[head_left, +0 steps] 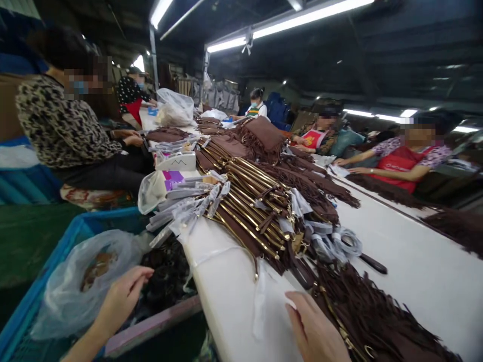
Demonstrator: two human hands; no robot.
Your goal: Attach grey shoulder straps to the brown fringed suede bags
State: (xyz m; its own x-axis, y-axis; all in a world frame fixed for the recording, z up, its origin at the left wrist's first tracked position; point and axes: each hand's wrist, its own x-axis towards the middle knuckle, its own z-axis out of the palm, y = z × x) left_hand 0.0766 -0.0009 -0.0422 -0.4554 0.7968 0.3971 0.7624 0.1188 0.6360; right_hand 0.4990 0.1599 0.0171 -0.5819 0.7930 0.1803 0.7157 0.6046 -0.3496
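Reaching with our left hand [123,296] into a clear plastic bag [81,284] while our right hand [315,329] rests on the white table [415,271].

We count two hands of our own: the left has its fingers loosely curled and touching the bag's edge, gripping nothing that we can make out; the right lies flat and open beside a brown fringed piece [372,319], holding nothing. The bag sits in one blue crate [56,251] left of the table, next to a dark heap we cannot identify. One large stack of brown, gold-trimmed straps [252,211] covers the table's middle, with one black-handled tool [372,263] just beyond it. Five other people sit along both sides of the long table, two at left, one at the far end, two at right, under rows of tube lights in a dim workshop.
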